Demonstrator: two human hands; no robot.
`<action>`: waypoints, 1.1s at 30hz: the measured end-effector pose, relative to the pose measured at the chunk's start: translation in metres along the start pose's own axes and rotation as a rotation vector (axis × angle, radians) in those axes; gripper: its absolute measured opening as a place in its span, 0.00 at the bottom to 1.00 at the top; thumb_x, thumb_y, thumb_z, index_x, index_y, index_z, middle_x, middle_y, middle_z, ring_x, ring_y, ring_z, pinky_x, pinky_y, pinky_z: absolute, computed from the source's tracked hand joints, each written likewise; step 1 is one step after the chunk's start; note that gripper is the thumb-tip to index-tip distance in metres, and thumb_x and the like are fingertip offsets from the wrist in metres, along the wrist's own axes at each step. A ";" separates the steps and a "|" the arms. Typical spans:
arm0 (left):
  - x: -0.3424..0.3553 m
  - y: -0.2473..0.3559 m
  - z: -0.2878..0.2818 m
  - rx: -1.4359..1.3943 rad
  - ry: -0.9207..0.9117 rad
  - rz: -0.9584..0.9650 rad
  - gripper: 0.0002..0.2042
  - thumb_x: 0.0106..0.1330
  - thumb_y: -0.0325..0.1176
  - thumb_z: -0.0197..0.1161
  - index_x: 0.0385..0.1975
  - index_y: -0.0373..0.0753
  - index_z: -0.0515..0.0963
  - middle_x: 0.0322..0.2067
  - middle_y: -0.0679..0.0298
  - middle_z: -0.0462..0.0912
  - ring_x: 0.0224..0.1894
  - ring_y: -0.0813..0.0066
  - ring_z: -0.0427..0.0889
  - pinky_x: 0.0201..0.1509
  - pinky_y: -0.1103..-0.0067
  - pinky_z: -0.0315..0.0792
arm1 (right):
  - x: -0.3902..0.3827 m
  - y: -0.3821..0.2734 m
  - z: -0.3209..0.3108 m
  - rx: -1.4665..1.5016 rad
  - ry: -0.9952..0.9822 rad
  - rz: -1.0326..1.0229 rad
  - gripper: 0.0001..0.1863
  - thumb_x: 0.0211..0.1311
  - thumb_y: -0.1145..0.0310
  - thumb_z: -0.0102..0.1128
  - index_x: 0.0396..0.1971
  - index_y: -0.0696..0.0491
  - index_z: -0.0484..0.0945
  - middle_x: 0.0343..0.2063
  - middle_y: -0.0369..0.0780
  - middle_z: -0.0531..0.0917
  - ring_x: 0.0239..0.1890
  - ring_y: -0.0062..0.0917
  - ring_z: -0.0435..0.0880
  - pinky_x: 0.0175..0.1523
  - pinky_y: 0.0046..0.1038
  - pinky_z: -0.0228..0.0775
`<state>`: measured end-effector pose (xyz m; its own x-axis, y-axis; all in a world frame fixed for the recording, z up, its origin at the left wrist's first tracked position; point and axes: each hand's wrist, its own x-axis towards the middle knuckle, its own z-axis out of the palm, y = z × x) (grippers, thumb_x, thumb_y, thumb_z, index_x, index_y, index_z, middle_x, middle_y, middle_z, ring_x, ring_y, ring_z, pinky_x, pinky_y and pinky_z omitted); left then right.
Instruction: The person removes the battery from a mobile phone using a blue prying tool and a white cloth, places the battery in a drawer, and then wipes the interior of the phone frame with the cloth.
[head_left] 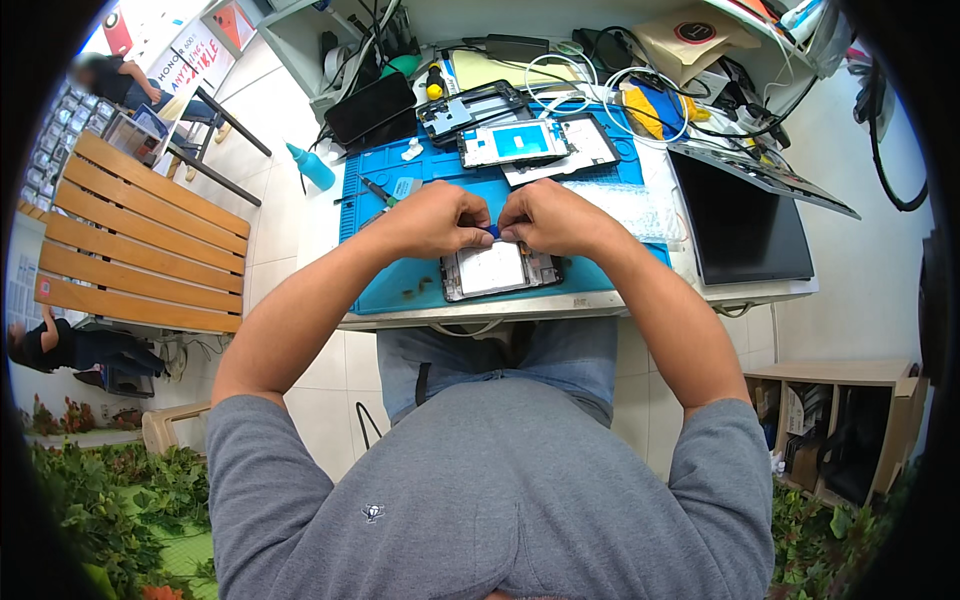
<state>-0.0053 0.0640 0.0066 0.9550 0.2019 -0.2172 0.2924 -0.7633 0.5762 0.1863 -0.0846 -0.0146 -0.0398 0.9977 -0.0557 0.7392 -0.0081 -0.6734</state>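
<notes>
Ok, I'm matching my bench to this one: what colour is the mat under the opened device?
The mat is blue, leaning teal; the head view shows it.

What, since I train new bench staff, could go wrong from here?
The small blue piece sits at the fingertips of the left hand and right hand; if it slipped, it might scratch the opened device beneath.

That device also lies close to the front edge of the blue mat, so a knock could push it off the mat.
</notes>
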 end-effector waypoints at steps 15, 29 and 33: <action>-0.014 -0.006 -0.007 -0.049 -0.018 -0.095 0.15 0.64 0.37 0.82 0.45 0.35 0.92 0.37 0.56 0.93 0.38 0.65 0.90 0.47 0.71 0.80 | -0.001 0.002 -0.005 0.022 -0.070 -0.032 0.09 0.66 0.72 0.73 0.42 0.61 0.91 0.37 0.46 0.90 0.37 0.36 0.90 0.45 0.36 0.81; -0.017 -0.011 -0.008 -0.056 -0.025 -0.057 0.12 0.65 0.34 0.77 0.44 0.35 0.91 0.35 0.53 0.93 0.38 0.61 0.90 0.47 0.68 0.81 | -0.006 0.000 -0.004 -0.019 -0.031 -0.088 0.10 0.64 0.71 0.70 0.42 0.58 0.91 0.39 0.49 0.92 0.42 0.44 0.91 0.51 0.41 0.82; -0.017 -0.009 -0.006 -0.039 -0.012 -0.058 0.12 0.66 0.34 0.77 0.45 0.34 0.91 0.37 0.53 0.93 0.39 0.60 0.90 0.48 0.68 0.81 | -0.006 0.005 -0.002 -0.003 -0.035 -0.093 0.10 0.66 0.71 0.71 0.43 0.59 0.90 0.40 0.48 0.91 0.42 0.43 0.90 0.50 0.40 0.81</action>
<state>-0.0241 0.0706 0.0099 0.9359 0.2377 -0.2601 0.3491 -0.7259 0.5927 0.1911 -0.0901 -0.0163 -0.1312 0.9912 -0.0188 0.7331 0.0843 -0.6748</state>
